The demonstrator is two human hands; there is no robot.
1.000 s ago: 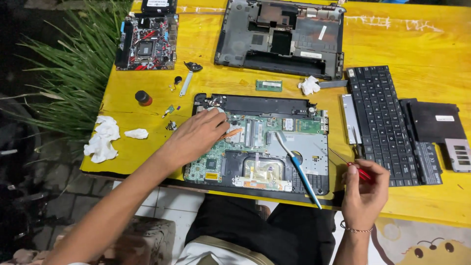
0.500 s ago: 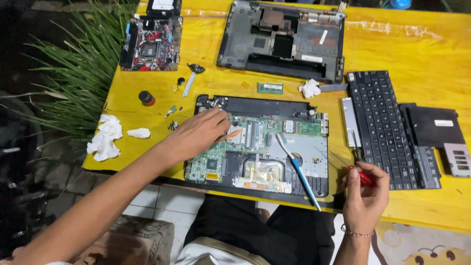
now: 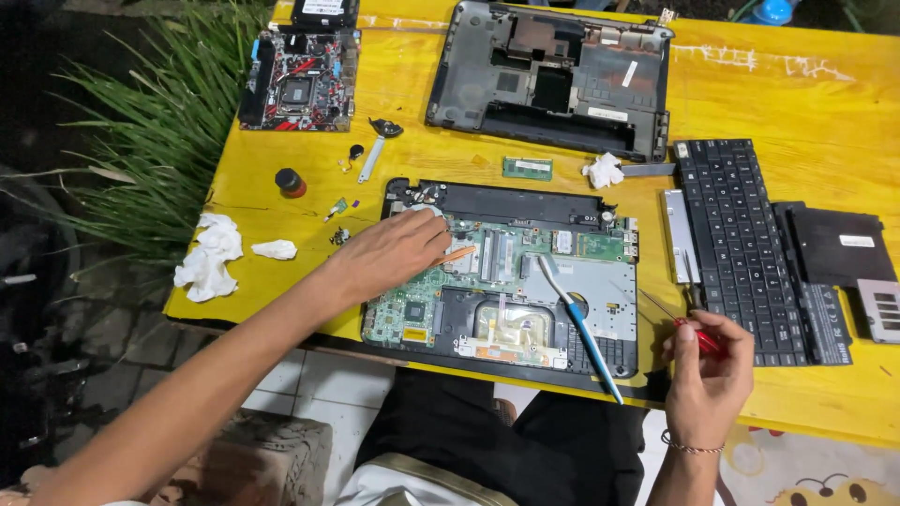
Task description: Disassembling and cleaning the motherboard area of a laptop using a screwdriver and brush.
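- Nearest the camera, at the right near edge of the yellow worktop [image 3: 750,94], the right hand [image 3: 705,379] is curled shut around a red-handled screwdriver [image 3: 689,328]; its thin shaft points up and left toward the right end of the opened laptop base [image 3: 511,272].
- Just left of that hand, a blue-and-white brush [image 3: 577,323] lies slantwise across the right part of the laptop base, its near tip past the base's near edge.
- Left of the brush, the left hand [image 3: 394,253] rests palm down on the green mainboard [image 3: 417,305] at the far left part of the laptop base, fingers loosely together and pressed on the board; I cannot tell whether it grips anything.
- At the left edge of the worktop, crumpled white tissues [image 3: 211,258] lie well apart from the laptop base, with a small dark bottle cap [image 3: 291,181] a little farther back.
- Right of the laptop base, a detached black keyboard [image 3: 736,244] lies lengthwise, with black cover panels [image 3: 839,248] just beside it on the right.
- Beyond the laptop base, a green memory module [image 3: 527,168] and a small white wad [image 3: 603,171] lie close together.
- Farther back sits an empty black laptop bottom shell [image 3: 553,80].
- At the far left corner lies a separate black-and-red motherboard [image 3: 300,80], next to green grass-like leaves [image 3: 159,141].
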